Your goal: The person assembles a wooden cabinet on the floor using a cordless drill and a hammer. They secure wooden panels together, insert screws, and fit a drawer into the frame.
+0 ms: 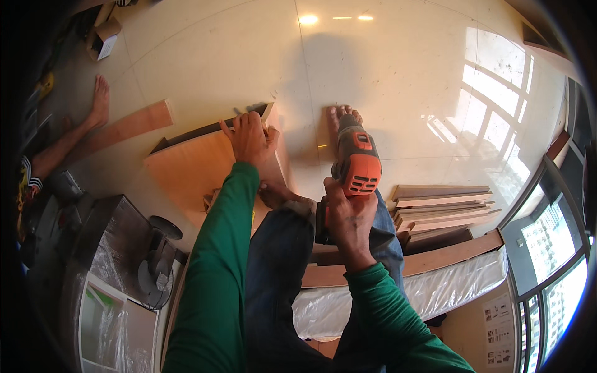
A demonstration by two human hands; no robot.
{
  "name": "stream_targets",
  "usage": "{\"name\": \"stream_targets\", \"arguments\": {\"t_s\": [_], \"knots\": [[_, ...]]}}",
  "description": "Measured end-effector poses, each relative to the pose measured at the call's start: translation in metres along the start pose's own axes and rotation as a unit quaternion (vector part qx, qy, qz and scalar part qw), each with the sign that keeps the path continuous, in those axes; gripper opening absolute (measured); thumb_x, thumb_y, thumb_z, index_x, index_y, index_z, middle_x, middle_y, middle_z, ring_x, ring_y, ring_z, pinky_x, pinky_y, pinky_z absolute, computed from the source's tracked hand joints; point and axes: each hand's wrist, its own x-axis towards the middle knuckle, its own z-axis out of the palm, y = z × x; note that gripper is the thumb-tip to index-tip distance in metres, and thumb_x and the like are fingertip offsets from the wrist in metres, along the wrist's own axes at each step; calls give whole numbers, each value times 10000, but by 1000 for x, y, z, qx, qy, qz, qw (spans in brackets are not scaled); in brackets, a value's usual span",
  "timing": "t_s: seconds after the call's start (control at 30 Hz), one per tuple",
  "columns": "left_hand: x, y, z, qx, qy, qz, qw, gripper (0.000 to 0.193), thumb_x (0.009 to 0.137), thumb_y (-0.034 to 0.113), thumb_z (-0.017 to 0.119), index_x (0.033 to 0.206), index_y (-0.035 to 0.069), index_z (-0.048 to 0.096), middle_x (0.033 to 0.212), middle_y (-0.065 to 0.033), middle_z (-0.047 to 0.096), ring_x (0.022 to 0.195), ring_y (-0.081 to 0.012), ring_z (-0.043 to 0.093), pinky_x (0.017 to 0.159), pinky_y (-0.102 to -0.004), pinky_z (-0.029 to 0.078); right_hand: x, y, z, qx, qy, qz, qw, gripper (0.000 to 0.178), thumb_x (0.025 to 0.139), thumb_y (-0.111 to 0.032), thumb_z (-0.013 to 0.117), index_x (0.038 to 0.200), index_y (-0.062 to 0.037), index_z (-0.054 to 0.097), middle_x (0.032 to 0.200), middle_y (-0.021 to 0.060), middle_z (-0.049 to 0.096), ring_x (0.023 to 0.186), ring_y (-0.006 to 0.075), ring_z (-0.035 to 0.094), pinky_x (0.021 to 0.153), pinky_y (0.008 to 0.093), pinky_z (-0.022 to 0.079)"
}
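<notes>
The right hand [353, 219] has its fingers wrapped around the drill [362, 168], long axis forward; the wooden box [186, 171] lies left, the nearer left hand [250, 142] gripping its rim.

- Looks like a home to me, maybe a flat; can't tell which room.
- Glossy pale tile floor [398, 68] beyond the fingers [333, 189] of the right hand [353, 219], with daylight reflecting off it.
- Big window [542, 239] well off to the right of those fingers, tall building outside.
- Half-assembly-site vibes: power drill [362, 173] in the right fingers, wooden box [186, 174] under the left ones, plank stack [444, 202] just right of the drill hand.
- Plastic-wrapped slab [460, 273] bodyward of the right fingers, plastic-wrapped furniture [115, 239] lower left of the left ones.
</notes>
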Motion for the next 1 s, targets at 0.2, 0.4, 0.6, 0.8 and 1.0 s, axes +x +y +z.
{"name": "stream_targets", "arguments": {"t_s": [0.2, 0.4, 0.6, 0.8, 1.0], "knots": [[2, 9, 16, 39, -1, -51, 998, 289, 781, 306, 621, 907, 48, 586, 984, -161, 635, 1073, -368, 540, 1095, -773, 235, 5, -8, -1, -31, -6, 31, 999, 186, 883, -116, 731, 971, -10, 606, 842, 8, 633, 770, 95, 570, 741, 275, 492], [7, 20, 13, 33, -34, -92, 995, 322, 791, 317, 629, 925, 27, 595, 991, -192, 631, 1086, -379, 526, 1105, -666, 274, 8, -18, 1, -22, -27, 18, 999, 176, 885, -104, 723, 976, -21, 596, 836, 5, 621, 763, 89, 564, 722, 266, 488], [5, 19, 13, 26, -32, -100, 994, 327, 810, 325, 639, 932, 26, 588, 994, -203, 632, 1102, -378, 517, 1107, -618, 273, 13, -24, 1, -30, -38, 28, 998, 175, 863, -101, 706, 969, -20, 593, 821, 8, 616, 752, 96, 562, 720, 273, 490], [0, 21, 6, 71, 2, -93, 993, 338, 813, 343, 643, 924, 31, 577, 984, -175, 629, 1133, -377, 517, 1105, -765, 234, 20, -20, 10, -53, -11, -59, 997, 153, 869, -130, 683, 811, -39, 576, 623, -12, 545, 537, 86, 500, 528, 279, 412], [-3, 17, 4, 46, 43, -92, 994, 334, 788, 337, 669, 908, 51, 546, 949, -168, 617, 1087, -393, 539, 1026, -828, 243, 21, -23, 9, -80, -36, -39, 995, 170, 860, -118, 668, 759, -31, 563, 616, -8, 544, 532, 94, 500, 525, 292, 416]]}}
